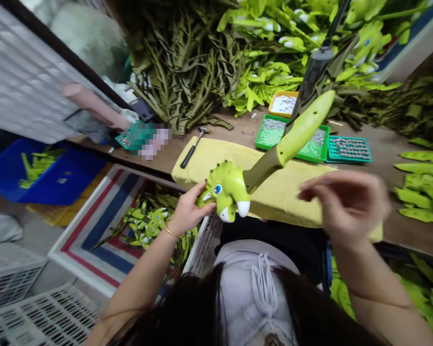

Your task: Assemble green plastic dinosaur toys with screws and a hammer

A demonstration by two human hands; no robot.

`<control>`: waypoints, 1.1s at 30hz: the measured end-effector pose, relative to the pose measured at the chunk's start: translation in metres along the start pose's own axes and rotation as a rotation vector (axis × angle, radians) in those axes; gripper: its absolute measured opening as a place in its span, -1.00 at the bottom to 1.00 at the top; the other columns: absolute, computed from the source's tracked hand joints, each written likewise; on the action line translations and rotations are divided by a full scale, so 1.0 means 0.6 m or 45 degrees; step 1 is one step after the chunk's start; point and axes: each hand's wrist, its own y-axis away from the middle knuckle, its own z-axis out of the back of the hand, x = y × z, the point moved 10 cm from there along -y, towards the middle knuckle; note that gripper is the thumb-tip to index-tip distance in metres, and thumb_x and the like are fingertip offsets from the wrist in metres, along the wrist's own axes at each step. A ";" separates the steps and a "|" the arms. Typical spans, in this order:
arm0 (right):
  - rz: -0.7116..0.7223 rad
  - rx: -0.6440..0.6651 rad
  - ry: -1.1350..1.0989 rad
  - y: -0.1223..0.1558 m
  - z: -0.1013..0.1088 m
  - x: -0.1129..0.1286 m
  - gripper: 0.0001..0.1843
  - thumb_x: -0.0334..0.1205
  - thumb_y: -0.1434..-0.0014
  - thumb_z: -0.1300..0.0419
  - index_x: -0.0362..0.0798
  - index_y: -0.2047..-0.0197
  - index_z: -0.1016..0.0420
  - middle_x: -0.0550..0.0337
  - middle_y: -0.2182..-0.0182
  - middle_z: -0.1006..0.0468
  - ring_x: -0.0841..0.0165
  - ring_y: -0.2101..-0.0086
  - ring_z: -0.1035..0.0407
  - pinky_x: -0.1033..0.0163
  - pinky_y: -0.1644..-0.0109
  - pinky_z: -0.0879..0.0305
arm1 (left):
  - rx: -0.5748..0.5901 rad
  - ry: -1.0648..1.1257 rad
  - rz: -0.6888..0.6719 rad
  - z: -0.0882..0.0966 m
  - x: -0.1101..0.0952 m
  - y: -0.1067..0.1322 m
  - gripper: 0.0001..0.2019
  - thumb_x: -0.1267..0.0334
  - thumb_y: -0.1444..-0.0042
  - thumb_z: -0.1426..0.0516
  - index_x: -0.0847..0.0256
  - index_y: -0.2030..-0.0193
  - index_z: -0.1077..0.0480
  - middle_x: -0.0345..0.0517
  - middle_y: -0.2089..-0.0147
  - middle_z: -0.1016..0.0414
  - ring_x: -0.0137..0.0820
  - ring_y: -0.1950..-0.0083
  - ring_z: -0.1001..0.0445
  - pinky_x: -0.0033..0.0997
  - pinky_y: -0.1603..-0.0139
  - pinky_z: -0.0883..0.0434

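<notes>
My left hand point(190, 207) grips a toy dinosaur sword point(228, 187) by its lime-green horned head, which has a blue eye and white horn tips. From the head, an olive-brown section and a long green blade with small holes slant up to the right, over the yellow padded board point(274, 192). My right hand point(350, 202) is raised right of the toy, apart from it and blurred. Its thumb and fingers are curled together in a pinch; what they hold, if anything, is too smeared to name. A hammer point(192, 149) with a black handle lies at the board's left end.
Behind the board stand a green tray point(260, 144) and a teal tray point(367, 156) of small metal parts, plus a yellow tray point(273, 106) of white pieces. Olive parts point(187, 72) and green parts point(260, 81) are heaped behind. A blue bin point(54, 180) stands left.
</notes>
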 end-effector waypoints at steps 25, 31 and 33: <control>0.276 0.158 -0.104 0.034 -0.265 0.012 -0.76 -0.42 -0.10 -0.21 0.07 0.18 -0.45 0.22 0.36 -0.59 0.43 0.40 -0.49 0.28 0.31 -0.47 | -0.167 0.999 0.309 -0.032 0.035 0.022 -0.44 -0.27 0.05 -0.19 0.21 0.14 -0.44 -0.09 0.35 -0.47 -0.34 0.35 -0.44 -0.29 0.28 -0.49; 0.212 0.274 -0.025 0.030 -0.305 -0.002 -0.88 -0.31 -0.17 -0.18 0.06 0.20 -0.42 0.21 0.33 -0.59 0.43 0.38 -0.50 0.27 0.28 -0.46 | -0.319 0.888 0.315 -0.030 0.065 0.018 -0.33 -0.37 0.08 -0.13 0.18 0.06 -0.44 0.00 0.24 -0.51 -0.19 0.08 -0.47 -0.17 0.02 -0.47; 0.135 0.437 -0.062 0.024 -0.338 -0.026 -0.84 -0.21 -0.17 -0.21 0.05 0.15 -0.37 0.25 0.39 -0.56 0.45 0.44 -0.47 0.31 0.36 -0.42 | -0.366 0.854 0.340 -0.017 0.090 0.031 -0.34 -0.36 0.07 -0.13 0.18 0.07 -0.44 0.02 0.20 -0.51 -0.18 0.09 -0.49 -0.16 0.04 -0.47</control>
